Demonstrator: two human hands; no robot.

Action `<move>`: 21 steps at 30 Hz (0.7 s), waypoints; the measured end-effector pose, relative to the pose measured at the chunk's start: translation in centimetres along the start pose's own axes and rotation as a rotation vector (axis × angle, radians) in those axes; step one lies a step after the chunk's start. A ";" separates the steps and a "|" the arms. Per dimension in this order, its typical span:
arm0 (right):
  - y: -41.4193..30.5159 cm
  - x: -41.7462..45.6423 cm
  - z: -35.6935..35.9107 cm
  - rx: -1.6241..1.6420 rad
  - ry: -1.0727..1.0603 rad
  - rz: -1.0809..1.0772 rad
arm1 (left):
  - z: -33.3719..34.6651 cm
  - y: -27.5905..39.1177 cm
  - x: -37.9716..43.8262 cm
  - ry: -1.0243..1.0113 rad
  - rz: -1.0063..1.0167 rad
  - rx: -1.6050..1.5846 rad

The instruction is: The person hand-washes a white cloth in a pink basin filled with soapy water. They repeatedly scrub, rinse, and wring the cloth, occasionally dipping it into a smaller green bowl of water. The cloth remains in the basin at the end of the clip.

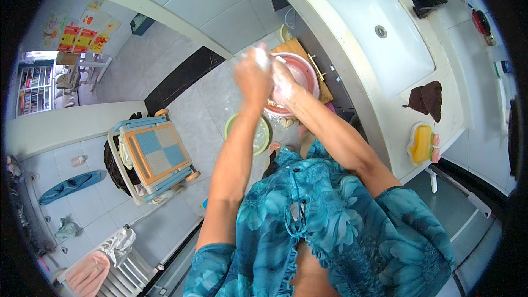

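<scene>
My left hand [252,72], blurred by motion, is pressed up against my right hand [284,80] in front of me. Something white [261,58], perhaps lather or a small wet cloth, lies between the two; the blur hides what it is. White suds coat my right hand's palm side. Both hands are above a pink plastic basin [312,75], which rests on a wooden board or stool [326,92] beside the cabinet. Below my left forearm, a light green basin [264,136] with cloudy water stands on the tiled floor.
To the right runs a counter with a white sink [371,29], a dark brown cloth item [427,101], a yellow sponge or soap on a dish [421,143] and a black faucet [429,0]. At left stands a folding frame with an orange-and-blue panel [159,152]. A black threshold [185,76] crosses the doorway.
</scene>
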State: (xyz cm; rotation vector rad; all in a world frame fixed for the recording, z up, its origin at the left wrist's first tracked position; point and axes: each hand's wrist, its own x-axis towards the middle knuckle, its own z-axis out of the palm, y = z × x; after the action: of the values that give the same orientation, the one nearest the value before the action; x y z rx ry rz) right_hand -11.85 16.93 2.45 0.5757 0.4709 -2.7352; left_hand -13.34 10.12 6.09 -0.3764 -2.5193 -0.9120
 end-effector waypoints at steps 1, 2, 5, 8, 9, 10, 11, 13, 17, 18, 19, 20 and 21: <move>0.1 -0.7 1.2 -0.072 0.068 -0.039 | 0.0 -1.3 1.5 0.062 -0.132 -0.023; 0.7 0.2 -0.3 -0.020 0.031 -0.029 | 0.2 -2.5 2.4 0.041 -0.214 -0.014; -0.3 -1.2 2.3 -0.066 0.130 -0.141 | -0.3 -1.9 1.2 0.019 -0.087 -0.139; -3.0 2.0 -1.0 0.032 -0.131 0.122 | -0.7 1.9 -2.4 -0.045 0.165 -0.128; -3.6 3.6 -3.2 0.003 -0.272 0.219 | -0.5 3.0 -2.9 -0.079 0.286 -0.039; -1.9 4.0 -3.9 0.041 -0.312 0.125 | -0.1 2.4 -2.3 -0.051 0.176 -0.012; -0.5 4.1 -4.3 0.080 -0.354 0.030 | 0.4 1.6 -1.1 -0.023 0.061 0.008; -0.8 -1.2 1.6 -0.095 0.116 -0.022 | 0.9 -1.6 1.0 0.039 -0.186 -0.033; -2.5 -1.2 1.6 -0.090 -0.078 -0.075 | 0.3 -5.6 1.6 -0.049 -0.767 -0.689; -3.2 -0.8 1.4 -0.066 -0.054 -0.091 | -0.4 -5.7 1.2 -0.091 -0.938 -0.871; -4.1 -0.1 0.5 -0.072 -0.008 -0.089 | -1.6 -4.7 0.9 -0.126 -0.859 -0.940; -4.8 0.9 -1.1 -0.077 0.037 -0.085 | -2.3 -3.5 1.0 -0.147 -0.735 -0.855; -5.0 2.1 -2.4 -0.082 0.073 -0.072 | -3.2 -2.4 1.0 -0.155 -0.610 -0.762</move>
State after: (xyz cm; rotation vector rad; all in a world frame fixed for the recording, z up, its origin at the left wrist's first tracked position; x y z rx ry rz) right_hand -14.67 21.89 0.74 0.6513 0.6302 -2.7544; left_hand -14.18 6.30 7.50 0.1373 -2.3459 -2.1540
